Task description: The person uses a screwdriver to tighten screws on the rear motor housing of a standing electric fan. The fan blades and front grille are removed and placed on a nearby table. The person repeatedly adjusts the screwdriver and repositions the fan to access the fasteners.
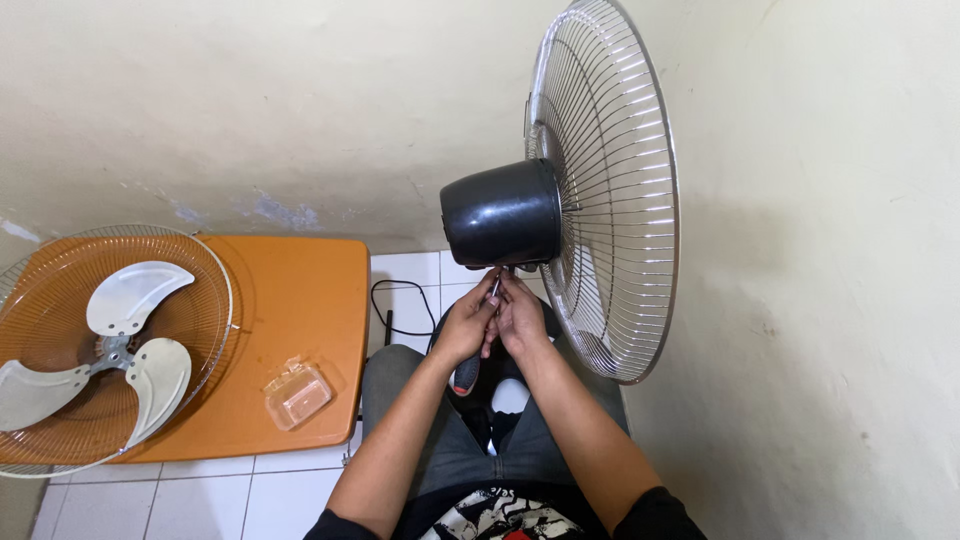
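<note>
A fan's black motor housing (502,214) stands in front of me, with the wire rear guard (612,190) fixed to it on the right. My left hand (466,326) grips a screwdriver with a black and red handle (467,374), its shaft pointing up to the underside of the housing. My right hand (519,318) is pressed beside the left, fingers closed around the screwdriver shaft just below the housing. What the tip touches is hidden by my fingers.
An orange table (290,300) at the left carries a wire front guard (190,300) with a three-bladed grey fan blade (125,350) lying in it, and a small clear plastic box (297,393). A black cable (400,305) lies on the white floor tiles. Walls close in behind and right.
</note>
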